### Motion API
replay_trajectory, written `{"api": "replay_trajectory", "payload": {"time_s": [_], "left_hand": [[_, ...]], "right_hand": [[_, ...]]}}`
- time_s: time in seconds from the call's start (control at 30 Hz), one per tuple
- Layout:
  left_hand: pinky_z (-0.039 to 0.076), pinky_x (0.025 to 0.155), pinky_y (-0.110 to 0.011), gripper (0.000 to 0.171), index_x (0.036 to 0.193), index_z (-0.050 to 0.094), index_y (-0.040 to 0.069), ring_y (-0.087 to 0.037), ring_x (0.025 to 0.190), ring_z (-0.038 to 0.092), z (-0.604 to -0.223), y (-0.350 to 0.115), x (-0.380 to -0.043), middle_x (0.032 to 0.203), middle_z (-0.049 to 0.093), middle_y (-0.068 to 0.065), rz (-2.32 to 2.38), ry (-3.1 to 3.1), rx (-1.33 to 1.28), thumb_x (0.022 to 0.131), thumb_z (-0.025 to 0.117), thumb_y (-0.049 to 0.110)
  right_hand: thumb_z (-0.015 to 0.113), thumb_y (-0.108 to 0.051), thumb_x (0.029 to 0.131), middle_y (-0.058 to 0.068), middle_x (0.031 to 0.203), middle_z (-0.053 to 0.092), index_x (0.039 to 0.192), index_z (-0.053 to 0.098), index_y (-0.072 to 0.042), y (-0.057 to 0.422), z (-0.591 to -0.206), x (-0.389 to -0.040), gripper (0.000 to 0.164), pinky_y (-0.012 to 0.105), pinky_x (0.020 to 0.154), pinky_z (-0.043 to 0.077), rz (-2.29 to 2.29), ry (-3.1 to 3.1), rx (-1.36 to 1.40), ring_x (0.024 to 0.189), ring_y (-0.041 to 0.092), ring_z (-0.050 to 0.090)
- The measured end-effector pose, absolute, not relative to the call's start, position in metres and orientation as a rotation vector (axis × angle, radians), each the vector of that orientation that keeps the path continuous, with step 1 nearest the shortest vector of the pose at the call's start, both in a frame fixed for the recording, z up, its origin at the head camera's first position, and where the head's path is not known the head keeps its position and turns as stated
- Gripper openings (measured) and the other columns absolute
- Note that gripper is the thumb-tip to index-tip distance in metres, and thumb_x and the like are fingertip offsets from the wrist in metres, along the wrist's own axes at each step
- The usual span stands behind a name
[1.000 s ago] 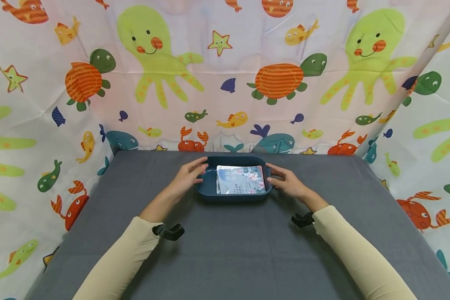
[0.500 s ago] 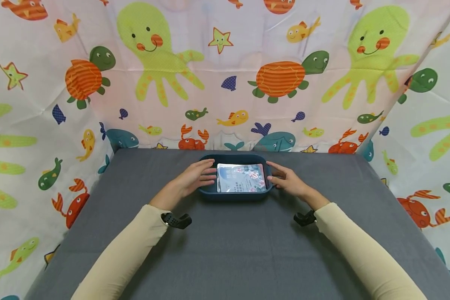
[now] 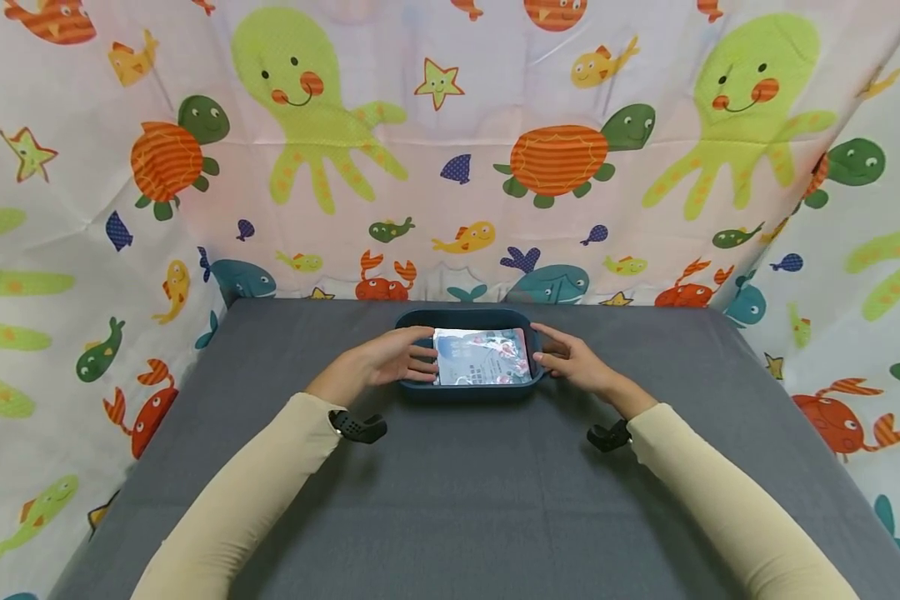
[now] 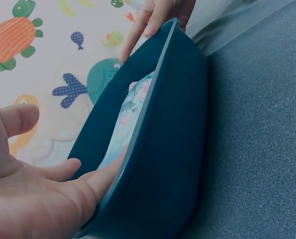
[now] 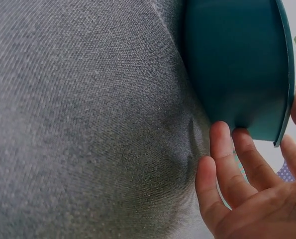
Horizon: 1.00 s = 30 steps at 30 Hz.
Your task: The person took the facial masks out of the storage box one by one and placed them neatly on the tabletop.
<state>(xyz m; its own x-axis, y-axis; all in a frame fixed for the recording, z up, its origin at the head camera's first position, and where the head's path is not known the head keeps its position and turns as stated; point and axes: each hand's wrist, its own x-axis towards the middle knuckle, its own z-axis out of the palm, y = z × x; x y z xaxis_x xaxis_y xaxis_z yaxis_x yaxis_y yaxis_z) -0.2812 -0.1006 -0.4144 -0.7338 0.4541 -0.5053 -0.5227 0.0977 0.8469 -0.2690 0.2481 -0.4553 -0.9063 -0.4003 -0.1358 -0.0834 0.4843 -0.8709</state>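
A dark blue rectangular bin [image 3: 465, 394] with rounded corners stands near the back of the table. Flat, shiny pale-blue packets [image 3: 483, 358] with a pink floral print lie in its right part. My left hand [image 3: 390, 357] reaches over the bin's left end, fingers extended, with the fingertips at the packets' left edge. The left wrist view shows a finger of this hand inside the near rim, while the thumb stands clear. At the other end, my right hand [image 3: 579, 367] rests its fingertips against the bin. In the right wrist view, several spread fingers [image 5: 232, 179] touch its outer wall.
Grey cloth [image 3: 465, 500] covers the table. Behind the bin hangs a white curtain [image 3: 487, 92] printed with sea animals, and similar curtains close off both sides. Dark wrist straps [image 3: 358, 425] are worn over the pale sleeves.
My left hand has moved right, from the bin's left rim to the packets inside, with its fingers straightening. The right hand and the bin stay nearly where they were.
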Motion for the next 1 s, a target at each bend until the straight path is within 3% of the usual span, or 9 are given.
{"api": "replay_trajectory", "payload": {"time_s": [0.2,0.3,0.43,0.57,0.7,0.83,0.9,1.0], "left_hand": [[0.042,0.114,-0.050,0.059,0.160,0.023,0.015,-0.041,0.141,0.046,-0.420,-0.099,-0.281,0.161,0.032,-0.023,1.828,1.585,-0.131,0.108,0.045,0.034],[0.044,0.115,-0.042,0.059,0.158,0.028,0.014,-0.034,0.137,0.049,-0.425,-0.094,-0.281,0.160,0.035,-0.021,1.877,1.553,-0.164,0.107,0.049,0.033],[0.046,0.100,-0.030,0.055,0.154,0.038,0.013,-0.024,0.121,0.050,-0.429,-0.086,-0.280,0.157,0.040,-0.017,1.880,1.587,-0.130,0.105,0.052,0.034],[0.042,0.091,-0.031,0.049,0.149,0.047,0.015,-0.020,0.111,0.049,-0.434,-0.079,-0.283,0.152,0.046,-0.011,1.823,1.652,-0.050,0.105,0.054,0.036],[0.042,0.107,-0.044,0.051,0.155,0.041,0.020,-0.025,0.123,0.053,-0.437,-0.076,-0.283,0.151,0.048,-0.010,1.752,1.704,0.040,0.106,0.053,0.029],[0.034,0.118,-0.058,0.064,0.161,0.027,0.025,-0.031,0.133,0.052,-0.435,-0.074,-0.280,0.162,0.037,-0.009,1.696,1.724,0.158,0.104,0.054,0.011],[0.037,0.117,-0.057,0.070,0.161,0.025,0.025,-0.030,0.131,0.053,-0.434,-0.073,-0.279,0.165,0.034,-0.008,1.685,1.726,0.207,0.102,0.054,0.002],[0.050,0.105,-0.046,0.074,0.162,0.025,0.021,-0.027,0.125,0.056,-0.433,-0.072,-0.277,0.163,0.037,-0.011,1.678,1.747,0.247,0.099,0.054,-0.007]], "right_hand": [[0.053,-0.027,0.106,0.031,0.157,0.037,0.163,0.022,-0.019,0.250,-0.457,-0.268,0.065,0.053,0.102,0.051,-1.384,2.419,-0.416,0.140,0.046,0.044],[0.053,-0.027,0.106,0.030,0.159,0.035,0.163,0.023,-0.018,0.251,-0.458,-0.268,0.065,0.053,0.101,0.051,-1.389,2.415,-0.427,0.141,0.046,0.043],[0.054,-0.028,0.106,0.031,0.158,0.036,0.163,0.022,-0.018,0.250,-0.459,-0.269,0.066,0.052,0.100,0.052,-1.389,2.415,-0.435,0.139,0.045,0.046],[0.054,-0.029,0.106,0.032,0.155,0.040,0.163,0.023,-0.019,0.249,-0.460,-0.269,0.066,0.053,0.101,0.052,-1.375,2.425,-0.433,0.133,0.044,0.051],[0.054,-0.029,0.106,0.032,0.155,0.040,0.163,0.023,-0.018,0.249,-0.461,-0.268,0.066,0.053,0.102,0.051,-1.367,2.427,-0.437,0.133,0.043,0.051],[0.054,-0.029,0.106,0.032,0.155,0.040,0.163,0.023,-0.018,0.249,-0.460,-0.266,0.066,0.050,0.100,0.052,-1.371,2.434,-0.432,0.134,0.044,0.050],[0.054,-0.028,0.106,0.032,0.155,0.040,0.162,0.023,-0.018,0.248,-0.460,-0.265,0.065,0.047,0.099,0.053,-1.375,2.439,-0.434,0.133,0.044,0.051],[0.055,-0.027,0.106,0.032,0.154,0.041,0.162,0.024,-0.017,0.247,-0.460,-0.265,0.065,0.046,0.097,0.053,-1.385,2.446,-0.444,0.134,0.044,0.050]]}}
